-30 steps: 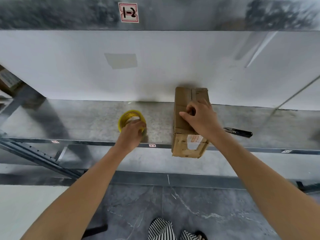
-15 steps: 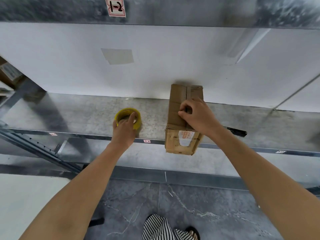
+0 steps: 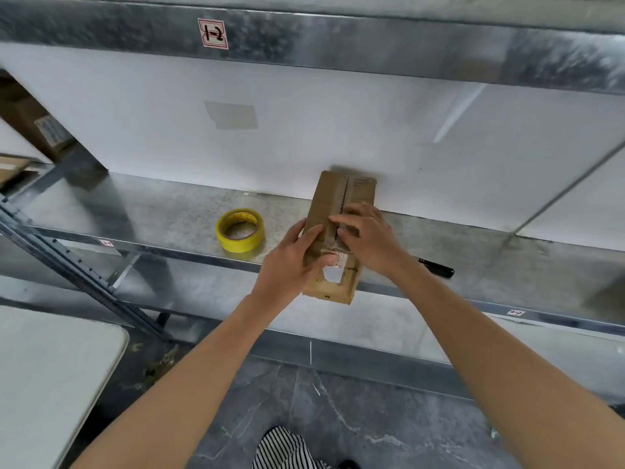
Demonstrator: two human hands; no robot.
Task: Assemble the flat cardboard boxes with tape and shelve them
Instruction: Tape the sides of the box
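While both hands were on it, the cardboard box (image 3: pixel 345 198) lay lengthwise on the metal shelf (image 3: pixel 152 211). Its far end sat close to the white back panel (image 3: pixel 338 123); we could not tell whether they touched. Its near end stuck out past the shelf's front lip. A strip of tape ran along the top seam, and the near end face carried a pale label.

Left hand (image 3: pixel 291 262): we noted it clasping the near left corner of the box, fingers laid over the top face and thumb across the near end face, so the cardboard was pinched between them.

Right hand (image 3: pixel 370 236): it lay palm down on the top of the box, fingers together, with the fingertips (image 3: pixel 340 221) pressing at the seam. The thumb was hidden from us, so we recorded a flat press and not a clasp.

Other items logged:
- Yellow tape roll (image 3: pixel 240 230) lay flat on the shelf, just left of the box and apart from the left hand.
- A black tool handle (image 3: pixel 437 268) lay on the shelf to the right of the box, partly hidden behind the right wrist; we could not identify the tool.
- A red-bordered tag reading "1-2" (image 3: pixel 213 33) was stuck on the beam above.
- A pale tabletop (image 3: pixel 50 384) filled the near left corner.
- Brown cartons (image 3: pixel 37 130) stood at the far left, beyond the shelf upright.
- Striped fabric (image 3: pixel 284 448) showed at the bottom edge over the dark stone floor (image 3: pixel 355 418).
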